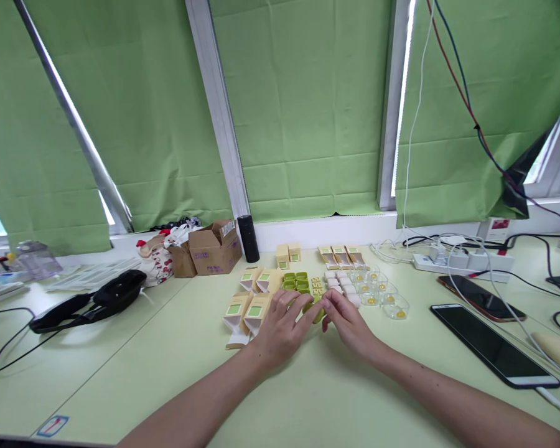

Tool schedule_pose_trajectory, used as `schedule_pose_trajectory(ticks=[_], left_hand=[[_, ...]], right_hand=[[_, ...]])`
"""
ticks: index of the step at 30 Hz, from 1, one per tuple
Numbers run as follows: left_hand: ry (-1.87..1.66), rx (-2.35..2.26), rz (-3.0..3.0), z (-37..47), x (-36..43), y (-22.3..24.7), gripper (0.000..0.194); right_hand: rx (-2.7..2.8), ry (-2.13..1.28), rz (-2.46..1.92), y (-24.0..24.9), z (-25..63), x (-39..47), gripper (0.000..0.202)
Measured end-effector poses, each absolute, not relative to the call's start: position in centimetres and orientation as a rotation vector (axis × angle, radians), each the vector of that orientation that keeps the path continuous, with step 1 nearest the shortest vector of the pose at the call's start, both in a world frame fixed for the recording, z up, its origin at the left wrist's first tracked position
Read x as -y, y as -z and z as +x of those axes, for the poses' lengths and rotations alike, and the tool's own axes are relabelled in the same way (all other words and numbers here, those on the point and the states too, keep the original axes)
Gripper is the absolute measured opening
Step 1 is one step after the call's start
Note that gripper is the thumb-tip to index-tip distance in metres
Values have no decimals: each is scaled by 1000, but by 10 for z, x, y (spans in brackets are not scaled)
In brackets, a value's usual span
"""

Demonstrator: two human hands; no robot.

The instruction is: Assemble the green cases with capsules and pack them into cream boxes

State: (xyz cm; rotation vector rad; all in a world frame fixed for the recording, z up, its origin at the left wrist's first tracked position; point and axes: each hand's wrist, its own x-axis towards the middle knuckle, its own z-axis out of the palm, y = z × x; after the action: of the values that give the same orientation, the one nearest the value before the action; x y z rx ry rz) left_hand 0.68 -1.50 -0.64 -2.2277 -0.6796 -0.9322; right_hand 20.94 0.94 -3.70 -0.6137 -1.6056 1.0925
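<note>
My left hand (282, 328) and my right hand (346, 320) meet at the table's middle, their fingers closed around a small green cup (318, 313). Much of the cup is hidden by the fingers. Just behind them sit several green cups (302, 282) in rows, with small yellow pieces (317, 285) beside them. White blocks (340, 280) and clear plastic cups with yellow bits (395, 306) stand to the right. Opened cream boxes with green labels (236, 310) lie left of my left hand.
More cream boxes (340, 255) stand at the back. A cardboard box (214, 249), black cylinder (248, 239) and black pouch (116, 295) are left. Phones (494, 342), a power strip (462, 262) and cables lie right.
</note>
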Motion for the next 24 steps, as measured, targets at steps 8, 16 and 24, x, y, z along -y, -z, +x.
schedule_pose_trajectory(ticks=[8, 16, 24], left_hand=[[1108, 902, -2303, 7, 15, 5, 42], [1522, 1248, -2405, 5, 7, 5, 43], [1941, 1534, -2429, 2, -3, 4, 41]], right_hand=[[1884, -477, -831, 30, 226, -13, 22], [2129, 381, -1071, 23, 242, -23, 17], [2236, 462, -1328, 21, 245, -26, 34]])
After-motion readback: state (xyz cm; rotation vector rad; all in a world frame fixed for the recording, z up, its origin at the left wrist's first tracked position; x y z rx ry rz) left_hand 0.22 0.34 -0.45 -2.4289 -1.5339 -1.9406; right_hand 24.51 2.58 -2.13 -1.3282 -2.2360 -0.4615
